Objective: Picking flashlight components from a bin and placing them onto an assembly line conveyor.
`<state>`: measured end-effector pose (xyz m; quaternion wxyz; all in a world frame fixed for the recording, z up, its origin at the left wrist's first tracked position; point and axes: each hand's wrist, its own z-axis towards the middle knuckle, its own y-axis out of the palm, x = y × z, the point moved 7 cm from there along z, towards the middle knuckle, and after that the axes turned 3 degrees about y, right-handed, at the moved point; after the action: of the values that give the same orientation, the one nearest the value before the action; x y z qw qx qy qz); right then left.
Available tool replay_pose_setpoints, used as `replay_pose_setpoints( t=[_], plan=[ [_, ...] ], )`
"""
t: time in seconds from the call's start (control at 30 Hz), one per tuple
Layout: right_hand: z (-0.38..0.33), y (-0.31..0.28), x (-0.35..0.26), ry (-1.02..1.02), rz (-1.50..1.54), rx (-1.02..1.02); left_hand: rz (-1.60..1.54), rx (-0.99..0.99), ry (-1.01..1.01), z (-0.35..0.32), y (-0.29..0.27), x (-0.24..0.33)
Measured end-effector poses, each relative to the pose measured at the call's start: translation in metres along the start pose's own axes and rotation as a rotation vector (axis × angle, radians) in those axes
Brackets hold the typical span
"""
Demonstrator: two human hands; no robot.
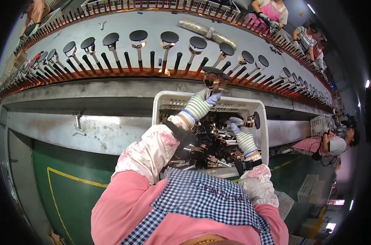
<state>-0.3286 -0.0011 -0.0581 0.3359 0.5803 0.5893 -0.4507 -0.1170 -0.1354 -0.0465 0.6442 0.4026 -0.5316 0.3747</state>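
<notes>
My left hand (199, 107), in a striped glove, is closed around disc-topped metal pieces (215, 80) above the far rim of a white plastic crate (157, 107). They have dark round discs and coppery metal beneath; their number is hard to make out. My right hand (244, 139), gloved alike, is inside the crate at its right side. Its fingers curl at the stem end of another disc-topped piece (257, 120), whose dark disc faces the crate's right wall; the grip is partly hidden. Jumbled pieces (206, 143) with dark discs and silvery stems fill the crate.
Beyond the crate runs a rack (130, 74) of red and black upright pegs, many carrying disc-topped pieces. A wrapped roll (208, 33) lies on the grey surface behind it. Loose Y-shaped metal parts (77, 118) rest on the ledge at left. Co-workers (332, 143) are at right.
</notes>
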Motion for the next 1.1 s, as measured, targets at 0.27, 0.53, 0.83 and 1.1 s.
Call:
replay_pose_setpoints(
  t=[0.27,0.53,0.83,1.1],
  plan=[
    [0.009,-0.016,0.006,0.041,-0.107,-0.034,-0.124,0.0,-0.148,-0.007,0.005,0.006],
    [0.059,-0.077,-0.057,-0.321,-0.952,0.155,-0.261,0.128,-0.023,0.004,0.026,0.005],
    [0.171,-0.197,-0.132,-0.47,-0.638,0.494,-0.228,0.092,0.022,0.014,0.093,0.006],
    [0.229,-0.199,-0.136,-0.566,-0.803,0.497,-0.177,0.104,0.037,0.024,0.132,0.001]
  ],
)
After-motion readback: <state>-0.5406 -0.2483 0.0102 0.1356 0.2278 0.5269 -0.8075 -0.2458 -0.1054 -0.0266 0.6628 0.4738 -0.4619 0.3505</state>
